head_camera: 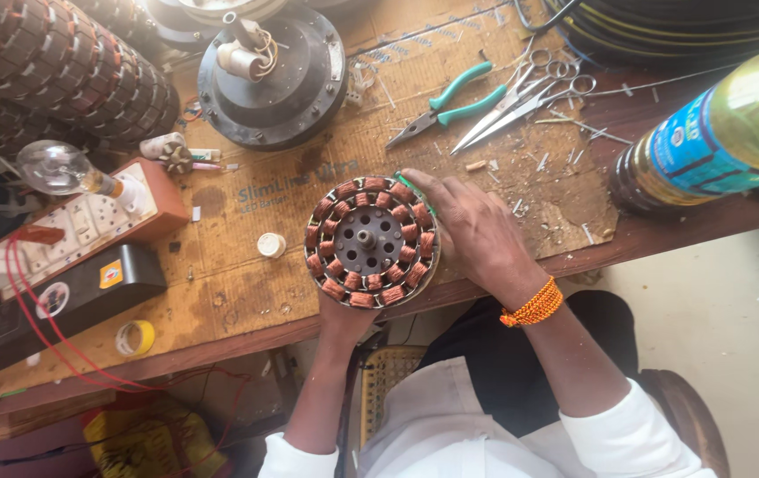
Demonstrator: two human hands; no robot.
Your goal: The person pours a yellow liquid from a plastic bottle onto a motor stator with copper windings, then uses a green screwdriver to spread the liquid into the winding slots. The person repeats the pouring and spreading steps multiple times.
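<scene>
So the person's got a round fan stator [371, 242] with copper-coloured coils wound all around its rim, sitting right at the near edge of the wooden workbench [247, 292]. Everything else I'll place off that stator.

The left hand [344, 314] comes up from underneath it; most of the hand is hidden behind the stator, so I honestly can't tell how the fingers are set, only that it's propping the thing from below. The right hand [477, 235] is pressed against the stator's right side, fingers curled over the upper right coils and gripping the rim, with a bit of green strip showing by the fingertips. There's an orange beaded band [532, 304] on that wrist.

Up and to the right of the stator lie green-handled pliers [446, 111], and just past those a pair of scissors [521, 97], with little white offcuts scattered around. Straight above the stator is a dark round motor housing [273, 75] with a shaft sticking up. Far right, a plastic bottle [716, 133] of yellowish liquid with a blue label lies on its side. Left of the stator there's a small white cap [271, 244], further left a switchboard [87, 221] with a clear bulb [56, 166] on it, and down-left a roll of yellow tape [134, 337]. Red wire [34, 327] loops across that end.
</scene>
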